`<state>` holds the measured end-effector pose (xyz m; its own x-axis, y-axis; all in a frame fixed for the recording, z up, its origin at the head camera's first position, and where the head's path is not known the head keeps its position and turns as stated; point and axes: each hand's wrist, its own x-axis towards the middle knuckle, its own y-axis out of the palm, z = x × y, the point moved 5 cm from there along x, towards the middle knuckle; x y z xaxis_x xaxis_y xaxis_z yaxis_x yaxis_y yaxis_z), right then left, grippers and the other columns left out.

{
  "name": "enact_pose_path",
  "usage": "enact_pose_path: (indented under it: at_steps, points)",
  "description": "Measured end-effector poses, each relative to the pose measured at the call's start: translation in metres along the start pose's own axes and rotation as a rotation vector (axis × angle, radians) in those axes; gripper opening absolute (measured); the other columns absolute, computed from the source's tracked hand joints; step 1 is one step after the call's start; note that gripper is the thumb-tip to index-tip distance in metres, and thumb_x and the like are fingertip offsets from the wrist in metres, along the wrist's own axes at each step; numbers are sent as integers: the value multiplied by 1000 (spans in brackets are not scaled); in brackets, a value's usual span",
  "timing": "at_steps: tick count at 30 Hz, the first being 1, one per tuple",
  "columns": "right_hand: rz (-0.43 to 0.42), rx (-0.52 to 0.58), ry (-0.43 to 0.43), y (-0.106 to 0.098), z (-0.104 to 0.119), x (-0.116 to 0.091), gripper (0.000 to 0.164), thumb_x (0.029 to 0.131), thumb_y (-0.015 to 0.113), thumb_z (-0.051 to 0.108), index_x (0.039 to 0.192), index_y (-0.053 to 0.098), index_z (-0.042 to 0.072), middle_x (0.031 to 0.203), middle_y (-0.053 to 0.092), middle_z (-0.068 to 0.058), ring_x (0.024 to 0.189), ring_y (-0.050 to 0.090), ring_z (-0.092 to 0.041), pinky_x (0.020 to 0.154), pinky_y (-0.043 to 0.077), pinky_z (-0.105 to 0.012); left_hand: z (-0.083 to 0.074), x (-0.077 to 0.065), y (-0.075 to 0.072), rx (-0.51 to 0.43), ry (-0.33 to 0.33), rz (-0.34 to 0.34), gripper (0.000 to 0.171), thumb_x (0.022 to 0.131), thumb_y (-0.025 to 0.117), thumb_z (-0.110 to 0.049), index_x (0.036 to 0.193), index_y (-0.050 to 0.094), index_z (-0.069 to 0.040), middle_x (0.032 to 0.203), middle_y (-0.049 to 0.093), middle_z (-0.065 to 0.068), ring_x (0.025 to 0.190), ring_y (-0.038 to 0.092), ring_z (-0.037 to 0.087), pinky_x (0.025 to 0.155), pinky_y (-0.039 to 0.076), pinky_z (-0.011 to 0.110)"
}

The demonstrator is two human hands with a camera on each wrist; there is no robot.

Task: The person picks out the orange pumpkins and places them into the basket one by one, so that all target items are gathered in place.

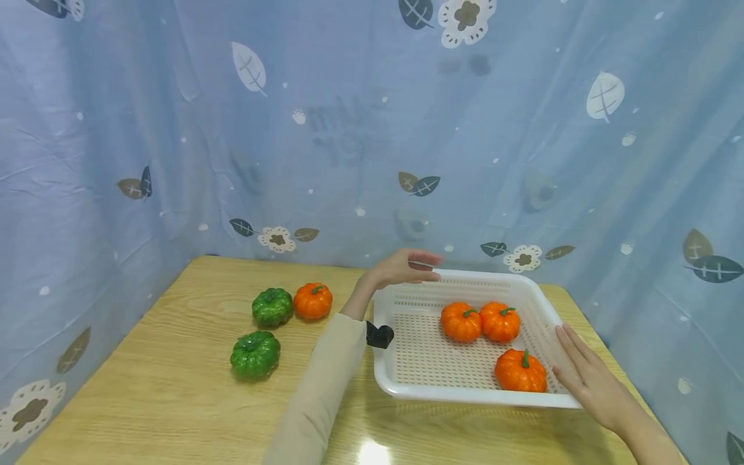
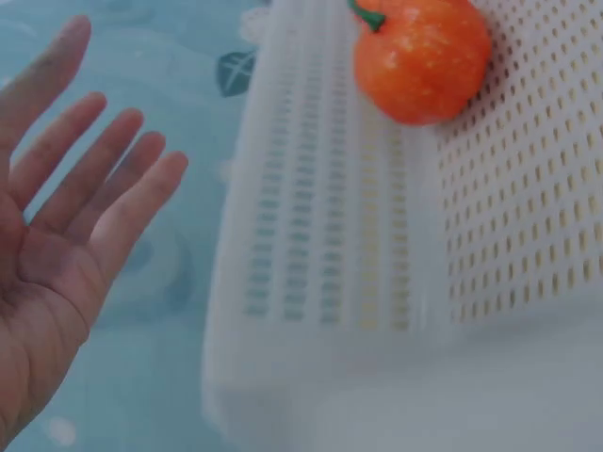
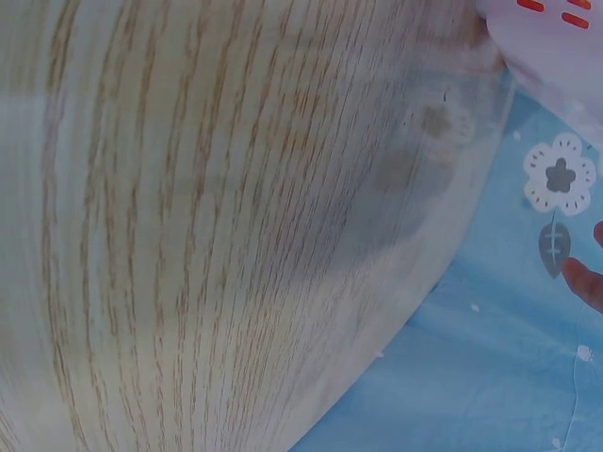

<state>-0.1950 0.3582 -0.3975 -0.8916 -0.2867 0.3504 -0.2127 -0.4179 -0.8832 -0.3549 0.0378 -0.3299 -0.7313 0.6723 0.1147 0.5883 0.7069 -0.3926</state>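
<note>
A white plastic basket (image 1: 453,392) with a perforated floor stands on the table, holding three small orange pumpkins: one (image 1: 461,322) touching another (image 1: 500,321) near the back, and a third (image 1: 517,374) at the front right. Over the basket's back left corner is my left hand (image 1: 407,267), its fingers extended and loosely bent. The left wrist view shows that palm (image 2: 42,273) empty, apart from the basket wall. At the basket's right side, my right hand (image 1: 595,381) has straight fingers along the rim; contact cannot be told. Only a fingertip (image 3: 584,282) shows in the right wrist view.
Left of the basket, two green pumpkins (image 1: 272,307) (image 1: 255,355) and an orange pumpkin (image 1: 312,301) sit on the wooden table (image 1: 174,387). A blue patterned curtain (image 1: 349,129) hangs along the table's back and sides.
</note>
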Motion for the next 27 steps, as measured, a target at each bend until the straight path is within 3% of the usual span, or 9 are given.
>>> enact_pose_path:
  at_steps: [5, 13, 20, 27]
  points:
    - [-5, -7, -11, 1, -2, 0, 67, 98, 51, 15, 153, 16, 4, 157, 12, -22, 133, 21, -55, 106, -10, -16, -3, -23, -16, -27, 60, -12, 47, 91, 66, -10, 137, 53, -7, 138, 53, 11, 123, 53, 26, 91, 49, 27]
    - [-21, -22, -29, 2, -2, -1, 67, 97, 51, 14, 154, 16, 5, 158, 10, -18, 138, 16, -48, 103, -8, -10, 3, -62, -36, -31, 89, -42, 47, 91, 66, -10, 136, 54, -8, 138, 53, 9, 124, 51, 33, 94, 48, 32]
    - [-20, -11, -13, 2, -2, -3, 67, 97, 51, 14, 154, 15, 5, 158, 8, -19, 141, 11, -45, 105, -9, -12, 30, -95, -54, -32, 92, -55, 47, 92, 65, -11, 136, 52, -2, 140, 50, 12, 126, 49, 33, 95, 48, 35]
    - [-15, 5, -9, 3, -3, -1, 68, 98, 51, 15, 154, 14, 7, 157, 10, -22, 142, 10, -41, 108, -11, -15, 60, -125, -77, 86, 26, -119, 45, 91, 68, -20, 134, 57, -15, 138, 53, 4, 125, 51, 26, 98, 46, 40]
